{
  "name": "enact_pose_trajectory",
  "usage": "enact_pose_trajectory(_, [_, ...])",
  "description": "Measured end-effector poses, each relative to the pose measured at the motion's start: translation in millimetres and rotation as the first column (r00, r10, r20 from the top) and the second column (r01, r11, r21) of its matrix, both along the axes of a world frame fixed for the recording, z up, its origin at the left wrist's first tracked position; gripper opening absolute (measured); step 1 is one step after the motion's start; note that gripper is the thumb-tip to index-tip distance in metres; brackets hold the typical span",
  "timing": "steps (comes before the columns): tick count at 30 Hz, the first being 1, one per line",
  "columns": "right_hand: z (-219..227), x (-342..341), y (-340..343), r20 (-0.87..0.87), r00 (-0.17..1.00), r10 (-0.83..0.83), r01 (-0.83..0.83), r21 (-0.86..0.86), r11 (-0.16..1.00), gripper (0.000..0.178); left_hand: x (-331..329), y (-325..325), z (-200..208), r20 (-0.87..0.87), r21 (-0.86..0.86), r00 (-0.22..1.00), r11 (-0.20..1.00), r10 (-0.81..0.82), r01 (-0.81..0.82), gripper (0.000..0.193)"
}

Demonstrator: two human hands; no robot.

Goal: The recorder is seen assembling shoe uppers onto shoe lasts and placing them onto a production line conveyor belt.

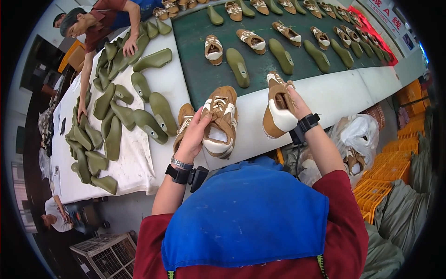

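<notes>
A brown suede sneaker with white stripes [222, 104] is in my left hand [195, 132], its heel toward me and my thumb at its collar. Behind that wrist, partly hidden, a second brown sneaker [185, 115] rests on the white table edge. My right hand [299, 103] grips another brown sneaker [278, 114], tilted with its white heel toward me, fingers at its opening and laces. Both held shoes are over the white border of the green conveyor belt [197, 60].
Rows of brown sneakers [251, 41] and olive-green shoe lasts [238, 67] cover the belt. Piled lasts [114, 135] lie on the white table to the left, where a co-worker [107, 21] reaches in. To the right are a plastic bag of shoes [355, 139] and orange crates [374, 193].
</notes>
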State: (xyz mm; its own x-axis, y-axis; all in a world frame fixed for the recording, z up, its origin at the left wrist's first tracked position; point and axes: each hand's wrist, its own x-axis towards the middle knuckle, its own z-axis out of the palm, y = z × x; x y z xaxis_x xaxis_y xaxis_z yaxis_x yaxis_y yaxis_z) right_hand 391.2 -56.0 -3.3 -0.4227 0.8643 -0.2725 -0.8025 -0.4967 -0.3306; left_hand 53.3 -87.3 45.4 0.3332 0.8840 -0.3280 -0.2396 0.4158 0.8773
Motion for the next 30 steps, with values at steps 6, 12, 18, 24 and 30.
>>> enact_pose_trajectory(6, [14.6,-60.4,4.0,-0.045,0.998,0.036,-0.035,0.03,0.999,0.037,-1.7,-10.6,9.0,-0.032,0.066,0.999,0.998,-0.007,0.009,0.047])
enact_pose_trajectory(12, [9.8,-179.2,7.3,0.788,0.469,-0.399,0.019,0.443,0.896,0.029,-13.5,-35.1,19.3,0.009,0.108,1.0,0.994,-0.03,0.029,0.048])
enact_pose_trajectory(18, [10.0,-201.2,13.0,0.9,0.394,-0.189,-0.239,0.298,0.924,0.034,-94.8,-22.8,5.0,-0.249,0.242,0.926,0.944,0.283,-0.223,0.037])
enact_pose_trajectory(24, [-41.2,-189.6,-44.5,0.666,-0.168,-0.727,-0.901,0.196,0.387,0.044,-132.3,12.9,27.7,-0.488,0.41,0.765,0.884,0.42,-0.224,0.038])
enact_pose_trajectory(30, [-26.5,-138.9,-40.1,0.678,-0.405,-0.613,-0.848,-0.028,0.529,0.034,-78.1,9.7,-13.9,-0.883,0.335,-0.132,0.803,0.45,0.493,0.048])
